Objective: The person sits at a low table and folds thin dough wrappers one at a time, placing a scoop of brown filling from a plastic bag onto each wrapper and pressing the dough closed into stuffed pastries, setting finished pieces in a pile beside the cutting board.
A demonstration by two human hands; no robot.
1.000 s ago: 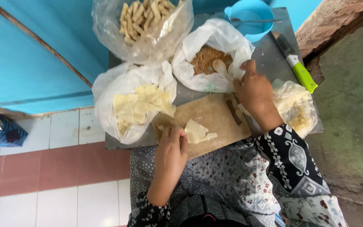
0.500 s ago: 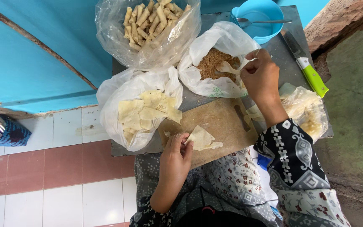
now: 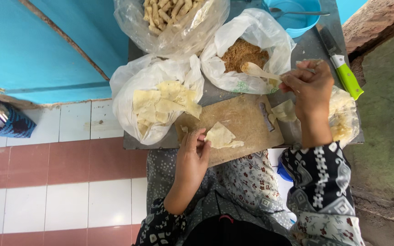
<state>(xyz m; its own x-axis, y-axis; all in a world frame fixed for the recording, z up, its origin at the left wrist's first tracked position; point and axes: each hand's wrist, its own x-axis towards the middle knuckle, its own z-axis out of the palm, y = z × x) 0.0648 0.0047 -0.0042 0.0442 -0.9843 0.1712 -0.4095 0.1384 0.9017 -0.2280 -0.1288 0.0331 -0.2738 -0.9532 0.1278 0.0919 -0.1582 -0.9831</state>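
Wrapper lay on the board, pinned by the left hand; the right hand, gripping the spoon, had lifted from the filling bag.

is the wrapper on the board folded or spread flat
Partly folded: the wrapper on the board has one flap turned over, under the left hand fingertips.

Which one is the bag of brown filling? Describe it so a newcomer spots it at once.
Start at the wooden cutting board on the grey table. Just above it sits a white plastic bag, open. Unlike the neighbouring bags of pale wrappers and rolled sticks, it holds brown crumbly filling.
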